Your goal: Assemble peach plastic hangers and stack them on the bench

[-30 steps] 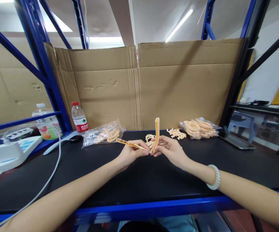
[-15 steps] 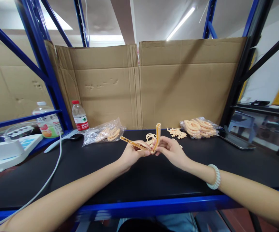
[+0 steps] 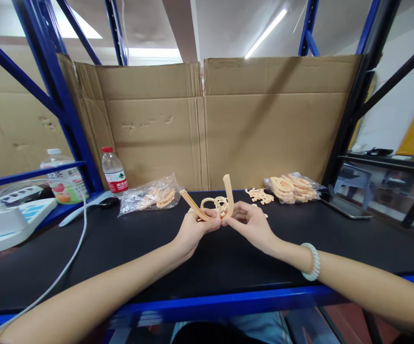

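Note:
Between my two hands, pale peach flat-sided strips come together at the fingertips above the black tabletop [image 3: 149, 267]. My left hand [image 3: 188, 234] is closed on one strip [image 3: 195, 205], which slants up to the left. In my right hand [image 3: 251, 227] the fingers are closed on another strip [image 3: 228, 193], standing nearly upright with a bend at its foot. Whether the two are joined is hidden by the fingertips. Just behind the hands lie thin curved pieces [image 3: 223, 202] of the same colour. Small knobbly pieces [image 3: 260, 196] lie further right.
At the back left is a clear bag of peach pieces [image 3: 149, 197], near a red-capped bottle [image 3: 114, 174]. Another filled bag [image 3: 292, 188] and a dark flat device [image 3: 350, 208] are at the right. A white cable [image 3: 79, 239] crosses the left side. Cardboard [image 3: 271, 124] walls the back.
Both strips have turned in my hands, so the right one shows its smooth side. The left strip is tilted more steeply. The view has shifted slightly.

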Motion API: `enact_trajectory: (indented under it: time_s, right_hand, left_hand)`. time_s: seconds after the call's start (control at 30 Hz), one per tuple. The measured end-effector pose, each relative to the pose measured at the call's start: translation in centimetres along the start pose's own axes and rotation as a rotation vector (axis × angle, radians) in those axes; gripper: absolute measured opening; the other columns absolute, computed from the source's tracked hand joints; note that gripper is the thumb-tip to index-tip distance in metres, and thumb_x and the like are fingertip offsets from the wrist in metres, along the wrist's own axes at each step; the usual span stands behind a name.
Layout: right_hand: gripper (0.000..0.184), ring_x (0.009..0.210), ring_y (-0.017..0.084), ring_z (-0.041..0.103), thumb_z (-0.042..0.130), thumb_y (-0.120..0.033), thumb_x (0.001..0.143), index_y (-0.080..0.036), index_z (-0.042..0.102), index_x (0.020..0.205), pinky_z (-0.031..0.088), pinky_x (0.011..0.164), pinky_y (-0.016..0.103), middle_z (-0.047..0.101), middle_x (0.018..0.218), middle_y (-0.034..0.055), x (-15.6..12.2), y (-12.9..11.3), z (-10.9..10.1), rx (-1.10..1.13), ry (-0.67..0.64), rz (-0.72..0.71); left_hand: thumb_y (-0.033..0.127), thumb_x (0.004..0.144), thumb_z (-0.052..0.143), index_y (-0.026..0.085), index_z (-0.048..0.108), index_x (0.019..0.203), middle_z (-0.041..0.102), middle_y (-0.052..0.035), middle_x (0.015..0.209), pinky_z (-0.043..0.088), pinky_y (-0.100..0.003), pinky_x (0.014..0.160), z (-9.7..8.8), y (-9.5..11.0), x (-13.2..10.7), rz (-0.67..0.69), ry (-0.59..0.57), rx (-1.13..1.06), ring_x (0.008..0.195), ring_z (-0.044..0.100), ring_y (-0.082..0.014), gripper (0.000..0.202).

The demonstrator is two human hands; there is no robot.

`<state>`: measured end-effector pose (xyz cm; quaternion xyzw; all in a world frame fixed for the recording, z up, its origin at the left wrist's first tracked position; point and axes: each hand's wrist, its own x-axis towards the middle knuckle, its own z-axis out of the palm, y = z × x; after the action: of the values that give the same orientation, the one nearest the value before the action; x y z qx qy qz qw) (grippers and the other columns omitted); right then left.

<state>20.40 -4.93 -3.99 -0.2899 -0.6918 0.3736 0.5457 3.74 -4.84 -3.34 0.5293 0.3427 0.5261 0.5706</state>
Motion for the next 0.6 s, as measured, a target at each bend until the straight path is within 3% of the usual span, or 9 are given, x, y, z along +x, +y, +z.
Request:
enact_trajectory:
  time_s: [0.2,0.27,0.37,0.47,0.6]
  right_hand:
    - [0.029,0.055,0.009,0.054,0.078,-0.032,0.063,-0.017,0.06,0.079,0.043,0.045,0.019,0.058,0.065,-0.0028,2.1,0.9,-2.3,0.259,0.023,0.212]
    - [0.028,0.053,0.008,0.053,0.079,-0.031,0.061,-0.016,0.06,0.075,0.043,0.046,0.019,0.056,0.06,-0.0035,3.0,1.3,-4.3,0.312,-0.045,0.284]
    - [0.029,0.059,0.011,0.059,0.08,-0.03,0.059,-0.015,0.06,0.073,0.048,0.053,0.023,0.062,0.064,-0.0002,4.1,1.6,-7.6,0.161,-0.146,0.315]
    - [0.028,0.056,0.011,0.057,0.079,-0.032,0.059,-0.015,0.061,0.071,0.045,0.053,0.023,0.062,0.062,-0.0004,4.8,1.6,-10.4,-0.169,-0.303,0.274]
    - [0.021,0.056,0.011,0.052,0.078,-0.029,0.058,-0.015,0.063,0.063,0.036,0.05,0.022,0.059,0.059,-0.0012,4.9,1.1,-11.5,-0.612,-0.475,0.146]
  left_hand:
    - [0.021,0.06,0.082,0.014,0.06,0.077,0.063,0.0001,0.07,0.051,-0.024,0.067,-0.7,1.1,0.8,-0.033,0.059,-0.087,0.068,0.062,-0.0115,0.029]
    - [0.02,0.062,0.08,0.014,0.06,0.075,0.062,0.0002,0.069,0.051,-0.021,0.063,-1.8,1.4,1.7,-0.061,0.112,-0.103,0.066,0.061,-0.0102,0.024]
    - [0.018,0.064,0.078,0.015,0.061,0.073,0.062,-0.0005,0.069,0.05,-0.019,0.059,-3.7,2.2,3.3,-0.111,0.136,-0.091,0.066,0.062,-0.0105,0.02]
    - [0.016,0.06,0.079,0.015,0.062,0.071,0.064,-0.0023,0.07,0.05,-0.021,0.062,-5.6,3.1,4.5,-0.165,-0.035,0.119,0.066,0.063,-0.0123,0.02]
    - [0.017,0.061,0.073,0.015,0.064,0.067,0.063,-0.0009,0.06,0.046,-0.021,0.055,-6.6,3.6,4.9,-0.008,-0.292,0.649,0.056,0.06,-0.013,0.011]
